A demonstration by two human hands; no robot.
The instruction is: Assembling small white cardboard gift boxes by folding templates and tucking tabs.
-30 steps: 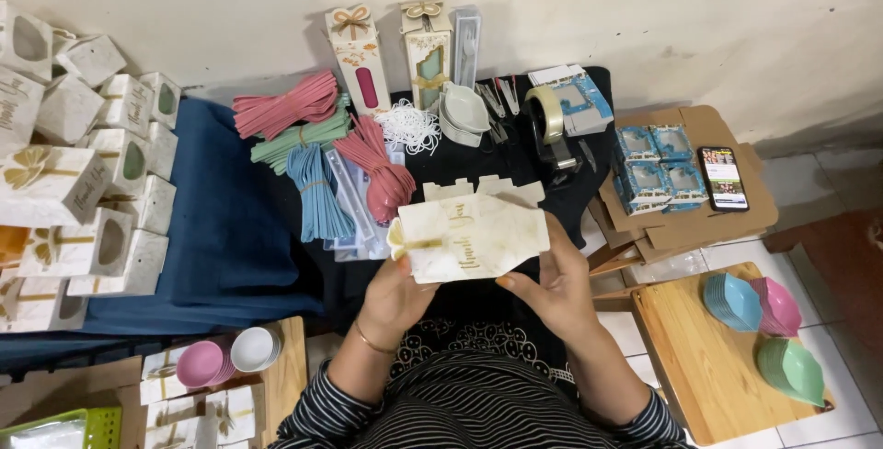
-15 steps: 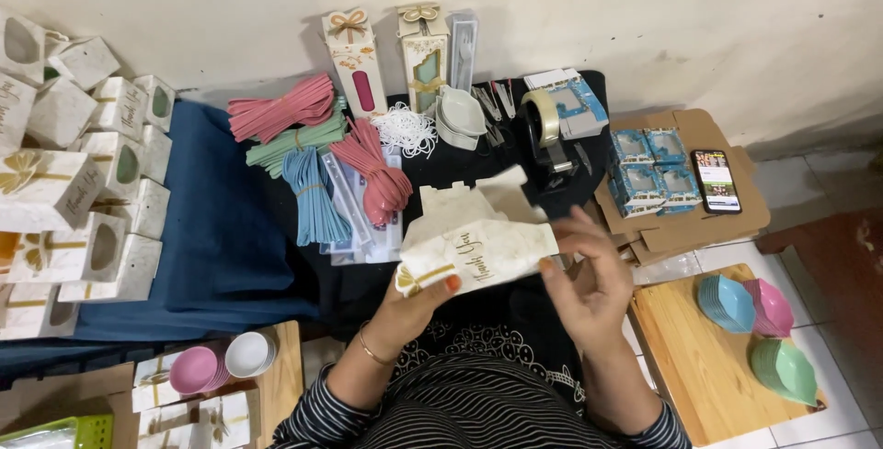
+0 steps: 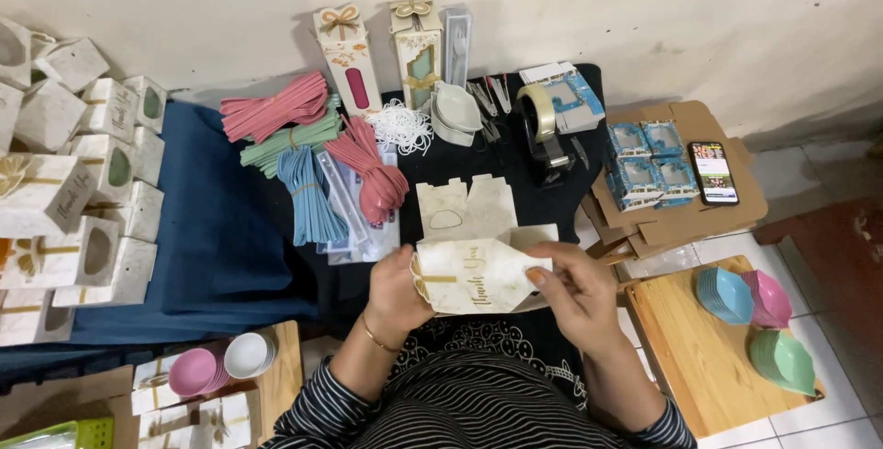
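I hold a white marbled cardboard gift box with a gold bow over my lap. My left hand grips its left end, by the bow. My right hand pinches its right end, thumb on the flap. Just beyond it, a flat unfolded box blank with an oval window lies on the black cloth. Bundles of pink, green and blue strips lie to the left of the blank.
Finished boxes are stacked at the left on blue cloth. A tape dispenser, two upright tall boxes and a phone on cardboard sit ahead. Coloured bowls rest on a wooden board at right; pink and white bowls at lower left.
The box has turned in my hands and now lies more level. My right hand has shifted from its lower side to its right end.
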